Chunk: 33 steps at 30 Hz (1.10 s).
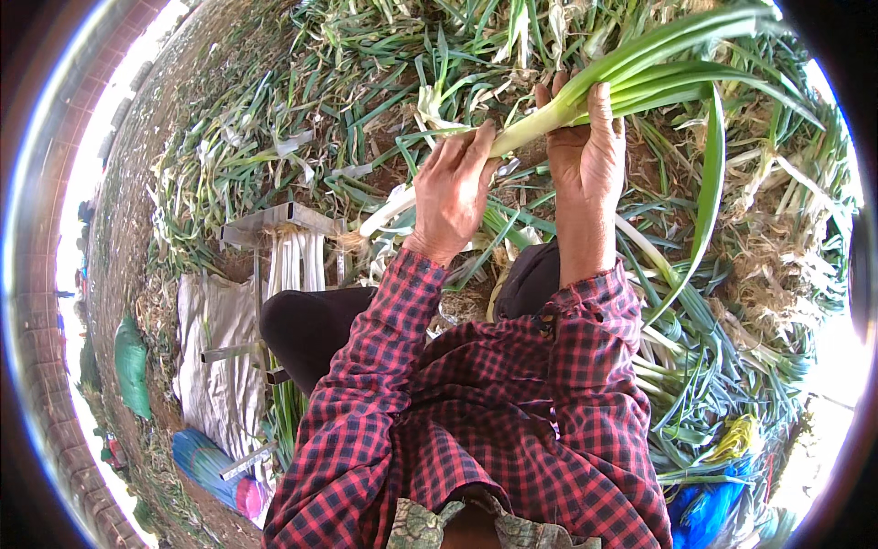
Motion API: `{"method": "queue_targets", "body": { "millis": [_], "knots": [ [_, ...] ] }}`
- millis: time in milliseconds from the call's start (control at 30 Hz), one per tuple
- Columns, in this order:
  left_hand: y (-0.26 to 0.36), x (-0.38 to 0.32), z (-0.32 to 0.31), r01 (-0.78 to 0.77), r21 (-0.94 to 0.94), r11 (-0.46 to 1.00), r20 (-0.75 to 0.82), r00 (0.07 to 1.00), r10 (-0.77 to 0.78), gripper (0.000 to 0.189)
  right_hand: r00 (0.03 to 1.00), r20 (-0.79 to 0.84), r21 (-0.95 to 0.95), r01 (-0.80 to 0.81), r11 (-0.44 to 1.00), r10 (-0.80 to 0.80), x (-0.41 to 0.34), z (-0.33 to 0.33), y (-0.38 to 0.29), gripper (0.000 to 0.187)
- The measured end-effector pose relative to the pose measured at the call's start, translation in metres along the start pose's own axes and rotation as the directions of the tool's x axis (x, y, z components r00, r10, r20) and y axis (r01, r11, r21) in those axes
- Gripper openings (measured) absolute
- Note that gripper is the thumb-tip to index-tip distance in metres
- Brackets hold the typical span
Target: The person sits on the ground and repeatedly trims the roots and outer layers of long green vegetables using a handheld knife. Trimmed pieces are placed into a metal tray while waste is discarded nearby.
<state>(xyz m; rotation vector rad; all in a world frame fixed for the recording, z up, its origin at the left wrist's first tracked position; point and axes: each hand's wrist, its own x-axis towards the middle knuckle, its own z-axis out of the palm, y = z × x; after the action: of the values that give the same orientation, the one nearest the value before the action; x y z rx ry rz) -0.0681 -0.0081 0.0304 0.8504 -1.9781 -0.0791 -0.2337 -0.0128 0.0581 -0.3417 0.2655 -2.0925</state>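
A large green onion or leek (531, 132) lies slantwise across both hands, its green leaves fanning to the upper right. My left hand (453, 185) grips the lower part of the pale stalk; its back faces the camera. My right hand (590, 141) is wrapped around the stalk where the leaves begin, thumb on the near side. The root end (353, 240) of a white stalk shows left of my left hand; whether it belongs to the held plant cannot be told. A metal frame (281, 218) at the left holds several white stalks (296, 262).
Leaf scraps (370, 89) cover the ground ahead. More green onions or leeks (675, 343) lie at my right, near yellow ties (737, 439) and blue plastic (706, 511). At left are a pale cloth sheet (216, 343), a green sack (130, 367) and a blue bundle (206, 460).
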Motion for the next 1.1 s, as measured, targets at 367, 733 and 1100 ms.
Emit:
{"method": "queue_targets", "body": {
  "millis": [367, 733, 1100],
  "knots": [
    [-0.008, -0.001, -0.019, -0.159, 0.091, 0.983, 0.018, 0.987, 0.158, 0.028, 0.987, -0.139, -0.063, 0.066, 0.996, -0.074, -0.009, -0.002, 0.014, 0.038],
    [-0.008, 0.0, -0.02, -0.033, 0.165, 0.986, 0.152, 0.988, 0.008, 0.022, 0.994, -0.054, -0.179, 0.088, 0.98, -0.099, -0.015, -0.001, 0.019, 0.039],
    [0.004, -0.007, -0.044, 0.158, 0.052, 0.986, 0.303, 0.938, -0.167, 0.017, 0.998, -0.04, 0.021, 0.047, 0.999, -0.046, -0.007, -0.009, 0.007, 0.036]
  ]
}}
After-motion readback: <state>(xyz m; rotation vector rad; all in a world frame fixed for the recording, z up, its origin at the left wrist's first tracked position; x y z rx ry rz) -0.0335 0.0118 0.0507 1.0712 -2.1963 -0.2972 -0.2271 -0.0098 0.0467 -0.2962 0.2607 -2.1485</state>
